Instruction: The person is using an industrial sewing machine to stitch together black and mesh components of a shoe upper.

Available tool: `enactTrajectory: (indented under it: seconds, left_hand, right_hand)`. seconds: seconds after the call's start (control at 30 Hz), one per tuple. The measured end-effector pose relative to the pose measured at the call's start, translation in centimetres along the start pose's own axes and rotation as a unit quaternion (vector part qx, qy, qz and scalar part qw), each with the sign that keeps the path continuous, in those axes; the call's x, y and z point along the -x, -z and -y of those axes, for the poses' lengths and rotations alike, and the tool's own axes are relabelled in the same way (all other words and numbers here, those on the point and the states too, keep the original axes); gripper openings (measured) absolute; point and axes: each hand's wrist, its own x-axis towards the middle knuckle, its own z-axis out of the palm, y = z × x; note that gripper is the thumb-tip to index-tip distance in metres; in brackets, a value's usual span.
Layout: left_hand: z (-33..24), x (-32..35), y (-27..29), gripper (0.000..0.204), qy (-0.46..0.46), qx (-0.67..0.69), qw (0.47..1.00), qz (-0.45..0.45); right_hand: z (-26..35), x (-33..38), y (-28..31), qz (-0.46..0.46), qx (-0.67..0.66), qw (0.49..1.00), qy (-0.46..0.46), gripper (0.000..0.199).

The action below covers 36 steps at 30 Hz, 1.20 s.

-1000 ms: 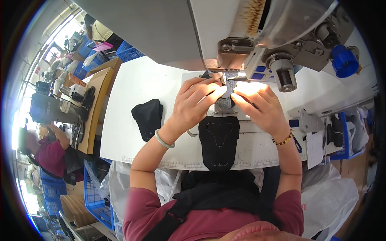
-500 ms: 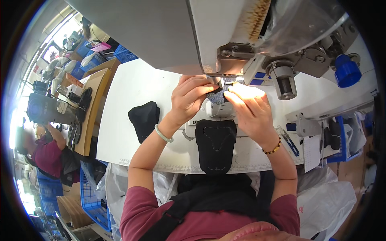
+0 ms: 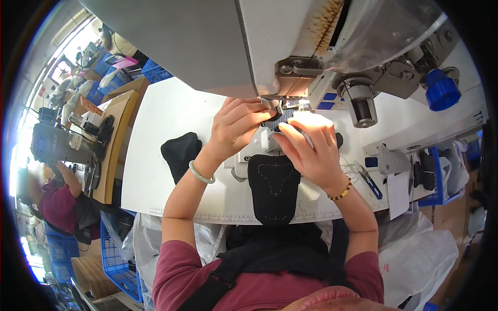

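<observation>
A small grey-blue textured fabric piece [image 3: 291, 117] with a black edge lies under the brightly lit needle area of a sewing machine [image 3: 212, 49]. At its left side, my left hand [image 3: 236, 124] pinches the dark edge between thumb and fingers. My right hand [image 3: 314, 145] is closed on the near right part of the piece, its fingers hiding much of it. Just below the hands, black tongue-shaped padded pieces [image 3: 275, 197] with white stitched outlines lie at the table's front edge. More black pieces [image 3: 180, 154] rest beyond my left forearm.
The white table [image 3: 150, 124] has a ruler strip along its front edge. A blue cutter [image 3: 372, 185] and loose thread lie right of my right wrist. Blue crates [image 3: 116, 259] flank the table. Another person [image 3: 59, 205] sits at a machine on the left.
My right hand has shifted left and nearer to me, covering more of the fabric piece. A dark rounded end now shows right of it. The whole view has moved slightly.
</observation>
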Motion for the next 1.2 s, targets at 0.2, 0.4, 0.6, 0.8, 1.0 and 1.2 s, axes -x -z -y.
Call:
enactTrajectory:
  seconds: [0.2,0.4,0.6,0.8,1.0,1.2]
  left_hand:
    - [-0.2,-0.1,0.2,0.028,0.024,0.013,1.0,0.008]
    - [-2.1,-0.3,0.4,0.026,0.011,-0.042,0.998,0.045]
    - [-3.6,-1.0,0.8,0.028,0.02,-0.107,0.99,0.091]
    - [-4.3,-1.1,0.9,0.026,0.053,-0.103,0.987,0.11]
    - [-5.0,-1.3,0.7,0.025,0.053,-0.137,0.983,0.111]
    - [-5.5,-1.7,0.8,0.022,0.073,-0.136,0.982,0.107]
  right_hand:
    - [0.5,0.1,-0.4,0.01,0.041,0.999,-0.01,0.025]
    - [-0.3,0.1,-0.4,-0.013,-0.03,0.999,-0.03,0.021]
    - [-1.2,0.4,-0.2,-0.02,-0.043,0.999,-0.004,0.022]
    - [-1.0,0.4,0.5,0.008,-0.056,0.997,-0.047,0.023]
    - [-1.0,0.0,0.6,0.01,-0.054,0.997,-0.059,0.022]
    - [-0.5,0.0,0.6,-0.001,-0.031,0.996,-0.078,0.022]
